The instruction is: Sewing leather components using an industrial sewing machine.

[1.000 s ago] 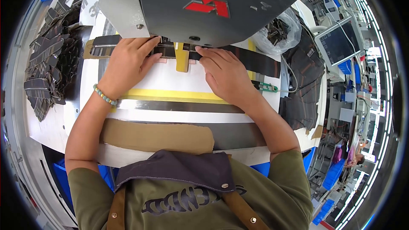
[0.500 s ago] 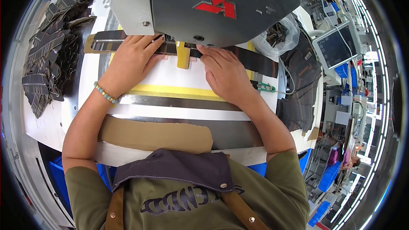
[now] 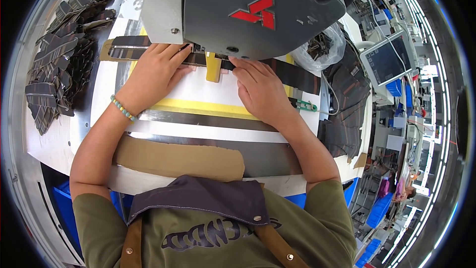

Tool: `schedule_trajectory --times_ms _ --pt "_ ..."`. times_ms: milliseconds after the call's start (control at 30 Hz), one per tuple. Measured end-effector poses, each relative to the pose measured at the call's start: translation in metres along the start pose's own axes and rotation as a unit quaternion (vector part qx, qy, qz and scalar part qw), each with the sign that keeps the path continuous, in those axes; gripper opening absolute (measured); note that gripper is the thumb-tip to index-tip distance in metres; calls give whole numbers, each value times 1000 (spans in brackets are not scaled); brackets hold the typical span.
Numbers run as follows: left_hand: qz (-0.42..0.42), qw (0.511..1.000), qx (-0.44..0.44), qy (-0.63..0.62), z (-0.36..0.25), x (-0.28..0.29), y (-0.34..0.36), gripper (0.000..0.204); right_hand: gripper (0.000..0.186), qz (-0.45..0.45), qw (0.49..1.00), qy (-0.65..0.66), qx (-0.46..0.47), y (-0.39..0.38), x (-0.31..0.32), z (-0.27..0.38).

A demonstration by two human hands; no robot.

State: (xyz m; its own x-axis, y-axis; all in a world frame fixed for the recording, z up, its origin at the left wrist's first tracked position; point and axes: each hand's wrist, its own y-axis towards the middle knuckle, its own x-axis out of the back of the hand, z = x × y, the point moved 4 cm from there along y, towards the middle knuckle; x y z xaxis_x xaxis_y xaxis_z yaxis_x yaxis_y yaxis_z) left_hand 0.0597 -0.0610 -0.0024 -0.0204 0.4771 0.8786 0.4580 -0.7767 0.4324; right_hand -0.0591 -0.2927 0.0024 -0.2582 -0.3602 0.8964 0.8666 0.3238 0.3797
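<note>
A dark striped fabric strip runs crosswise under the grey head of a sewing machine. My left hand lies flat on the strip left of the needle area, fingers stretched and thumb apart. On the other side, my right hand rests its extended fingertips on the strip, its thumb lower and apart. Between the hands a yellow tab stands in front of the strip. A tan edge shows round the strip's left end. The machine head hides the needle. Beside my right wrist lie green-handled thread snips.
Striped fabric pieces are heaped at the left. More dark fabric and a clear bag of scraps sit at the right, near a tilted screen. A cardboard strip lies along the front edge.
The view has shifted slightly, so the machine head appears farther right. Both hands keep nearly the same place and pose on the strip.
</note>
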Motion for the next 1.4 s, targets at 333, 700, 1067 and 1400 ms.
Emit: schedule_trajectory --times_ms 333,700,1067,1400 --pt "12 1000 -1 -7 0 1 0 38 22 -2 1000 17 3 0 1 2" --pt "4 1000 -1 -17 -1 4 1 37 26 15 1000 4 9 -1 3 5" --pt "6 1000 -12 -16 -3 4 2 34 27 14 1000 6 17 -3 0 6" --pt "-6 1000 -19 -11 -3 7 4 32 28 14 1000 9 22 -3 2 7"
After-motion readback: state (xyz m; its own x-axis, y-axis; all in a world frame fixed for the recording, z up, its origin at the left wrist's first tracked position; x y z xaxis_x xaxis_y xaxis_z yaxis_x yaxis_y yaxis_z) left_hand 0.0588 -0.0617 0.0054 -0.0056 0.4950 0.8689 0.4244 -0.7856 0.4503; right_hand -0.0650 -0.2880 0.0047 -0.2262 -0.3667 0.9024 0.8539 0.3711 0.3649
